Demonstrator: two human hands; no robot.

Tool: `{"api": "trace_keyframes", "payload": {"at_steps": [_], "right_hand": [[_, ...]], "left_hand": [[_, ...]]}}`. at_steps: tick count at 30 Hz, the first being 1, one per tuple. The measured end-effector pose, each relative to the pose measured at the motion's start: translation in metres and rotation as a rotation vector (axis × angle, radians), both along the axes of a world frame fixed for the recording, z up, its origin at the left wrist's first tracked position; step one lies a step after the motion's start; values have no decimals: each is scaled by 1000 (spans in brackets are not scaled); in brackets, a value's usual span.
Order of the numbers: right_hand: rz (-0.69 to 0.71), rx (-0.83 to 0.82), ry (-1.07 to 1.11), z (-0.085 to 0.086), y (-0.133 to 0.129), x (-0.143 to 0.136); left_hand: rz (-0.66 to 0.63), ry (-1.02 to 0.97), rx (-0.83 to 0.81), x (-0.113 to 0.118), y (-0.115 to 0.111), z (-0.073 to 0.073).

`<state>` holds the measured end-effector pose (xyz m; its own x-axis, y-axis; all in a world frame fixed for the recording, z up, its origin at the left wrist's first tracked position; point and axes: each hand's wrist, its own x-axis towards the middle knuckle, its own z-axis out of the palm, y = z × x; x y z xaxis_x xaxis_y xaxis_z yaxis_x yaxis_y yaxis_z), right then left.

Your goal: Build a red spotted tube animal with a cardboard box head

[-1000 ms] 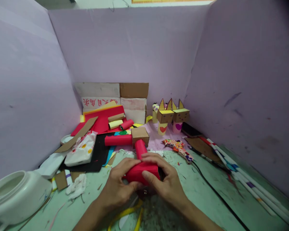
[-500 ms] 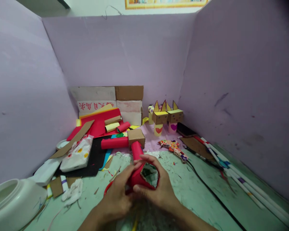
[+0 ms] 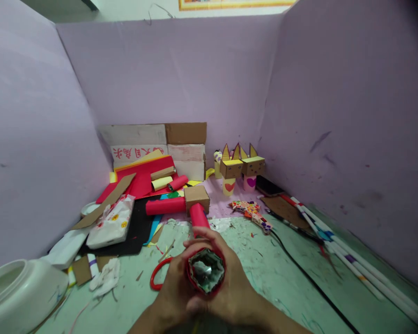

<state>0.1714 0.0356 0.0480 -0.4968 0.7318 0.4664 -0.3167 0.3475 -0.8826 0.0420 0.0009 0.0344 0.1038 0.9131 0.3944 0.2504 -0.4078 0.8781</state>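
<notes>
Both my hands are wrapped round a red paper-covered tube point(image 3: 218, 288), its open end facing me and showing a crinkled, greyish inside. My left hand point(image 3: 174, 290) grips its left side, and my right hand point(image 3: 231, 280) curls round the right side with fingers over the top. Just beyond them, a small cardboard box point(image 3: 197, 198) lies on the table with one red tube point(image 3: 167, 206) out to its left and another red tube point(image 3: 198, 216) pointing towards me. The red handle of what looks like scissors point(image 3: 153, 277) shows beside my left hand.
A patterned glue gun point(image 3: 252, 213) with a black cord lies right of centre. Two cardboard cat figures point(image 3: 231, 169) stand behind. Striped sticks point(image 3: 348, 262) line the right wall. Left are a tissue packet point(image 3: 112, 222), red paper point(image 3: 139, 185) and a white pot point(image 3: 31, 292).
My hands have turned the red tube so its open end, which faced right, now points at me. More of the red handle by my left hand shows.
</notes>
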Motion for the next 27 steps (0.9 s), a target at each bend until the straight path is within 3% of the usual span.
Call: {"api": "trace_keyframes", "payload": {"at_steps": [4,8,11,14,16,19,21,23,25,27], "right_hand": [[29,60,-56,1,4,-1],[-106,163,-60,1,3,-4],[-133,-19,-121,1,4,-5],[-43,-237,-154,1,5,-7],[42,-274,-145,3,7,-4],[77,-182,-143,11,20,13],[-44,-90,-159,18,38,36],[-314,-47,-271,24,63,64],[-712,4,-647,24,88,89],[-823,72,-1101,18,107,106]], "left_hand": [[15,32,-113,0,-1,2],[32,39,-12,-2,-3,-11],[68,42,-48,-1,-4,-12],[73,116,-154,0,-3,-5],[50,92,-200,-2,-1,-3],[75,-45,-253,-6,1,-5],[118,-124,-257,-8,3,-8],[152,-160,-242,-9,4,-10],[188,-137,-229,-9,5,-9],[242,-55,-213,-9,5,-8]]}}
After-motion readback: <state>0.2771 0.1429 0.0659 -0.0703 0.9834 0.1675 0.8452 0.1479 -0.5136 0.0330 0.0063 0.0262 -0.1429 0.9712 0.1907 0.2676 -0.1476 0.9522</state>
